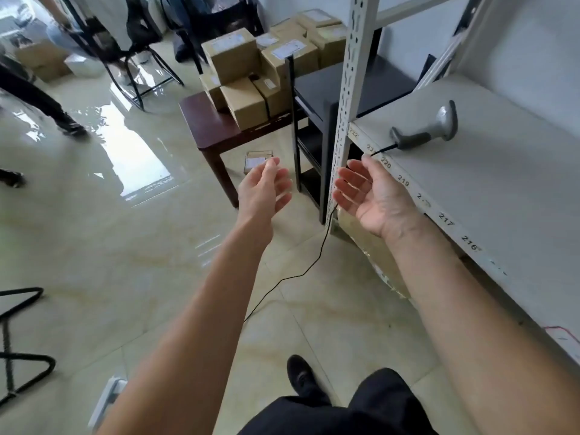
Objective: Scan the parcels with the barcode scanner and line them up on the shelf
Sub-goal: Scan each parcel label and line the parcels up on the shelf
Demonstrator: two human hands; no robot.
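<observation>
Both hands reach forward bare, the left hand (266,189) and right hand (370,196) loose-fingered and holding nothing, beside the white shelf (508,171). The grey barcode scanner (428,130) lies on its side on that shelf, its black cable (317,259) dropping over the numbered edge and trailing across the tiled floor close to the person's shoe; a snagged foot could, I'd judge, drag the scanner off. The parcels (244,73), plain brown cartons with white labels, sit heaped on a dark low table (207,127) ahead, and a tug at a lower one may topple the pile
</observation>
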